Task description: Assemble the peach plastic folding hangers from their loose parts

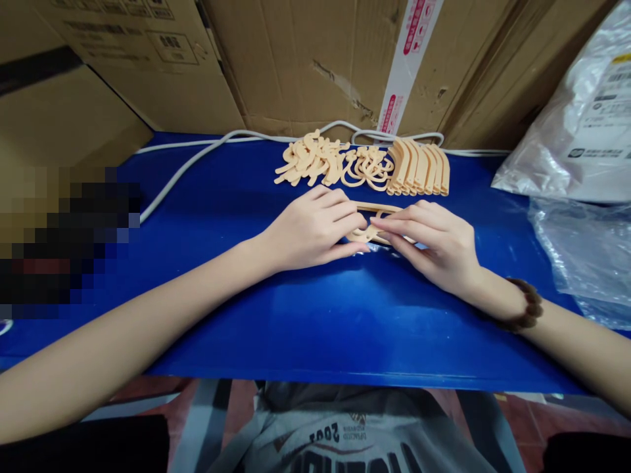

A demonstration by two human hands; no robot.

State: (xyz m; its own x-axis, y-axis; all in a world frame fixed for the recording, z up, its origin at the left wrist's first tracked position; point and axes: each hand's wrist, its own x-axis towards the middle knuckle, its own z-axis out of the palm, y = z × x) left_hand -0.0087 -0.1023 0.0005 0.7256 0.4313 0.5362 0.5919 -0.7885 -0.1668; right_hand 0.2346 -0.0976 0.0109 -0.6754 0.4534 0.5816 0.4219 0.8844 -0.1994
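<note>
Just above the blue tabletop, both hands meet at a beige frame-like piece (378, 206) with a long bar and curved parts. My left hand (315, 226) has its fingers closed on the piece's left end, thumb along the near side. At the right, my right hand (434, 240) pinches a curved part near the middle of the piece between thumb and fingertips. The fingers hide much of the piece, so I cannot tell how its parts join. Behind it lie a pile of wavy beige pieces (310, 157), a cluster of looped beige pieces (367, 167) and a row of curved beige bars (419, 167).
Cardboard boxes (305, 66) stand along the back of the blue table (315, 328). A white cable (182, 177) runs along the rear and left. Clear plastic bags (566, 151) lie at the right. A blurred-out dark object (73, 243) sits at the left.
</note>
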